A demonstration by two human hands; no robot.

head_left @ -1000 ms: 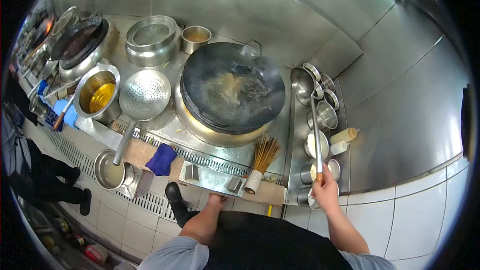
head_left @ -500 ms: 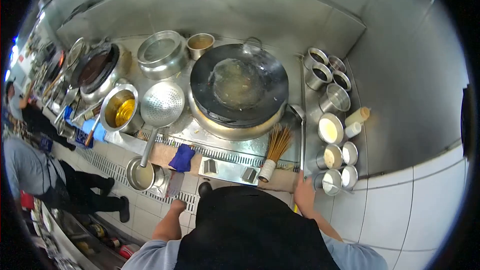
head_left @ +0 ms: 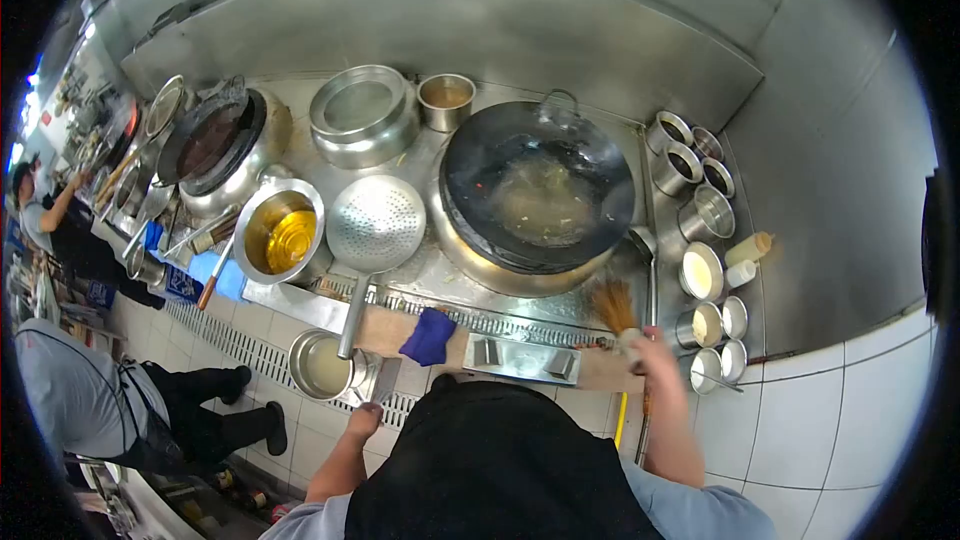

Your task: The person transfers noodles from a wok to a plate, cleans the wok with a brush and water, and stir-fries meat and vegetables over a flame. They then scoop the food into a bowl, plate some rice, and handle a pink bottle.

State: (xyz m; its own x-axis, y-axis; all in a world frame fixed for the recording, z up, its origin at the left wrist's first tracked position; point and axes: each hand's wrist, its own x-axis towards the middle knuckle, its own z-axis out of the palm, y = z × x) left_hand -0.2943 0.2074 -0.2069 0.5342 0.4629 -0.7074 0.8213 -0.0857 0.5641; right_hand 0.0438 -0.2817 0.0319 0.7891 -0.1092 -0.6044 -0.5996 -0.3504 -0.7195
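Note:
My right hand [head_left: 655, 355] is closed round the handle of a bamboo wok brush [head_left: 613, 306], whose bristles point up and left over the stove's front edge. A ladle [head_left: 645, 242] lies beside it, its long handle running down towards that hand. Left of the brush sits a black wok [head_left: 480, 155] with cloudy liquid and small bits in it. My left hand [head_left: 364, 421] is low in front of the stove with curled fingers, near a saucepan [head_left: 305, 338] of pale liquid; whatever it may hold is hidden.
A perforated strainer [head_left: 376, 225] lies left of the wok, near a pot of yellow oil [head_left: 245, 230]. A purple cloth [head_left: 428, 336] rests on the front ledge. Several seasoning containers [head_left: 703, 271] line the right side. A co-worker [head_left: 100, 390] stands at left.
My right hand has left the ladle handle and taken hold of the wok brush, which now leans up and left. My view has shifted, so the stove appears further right.

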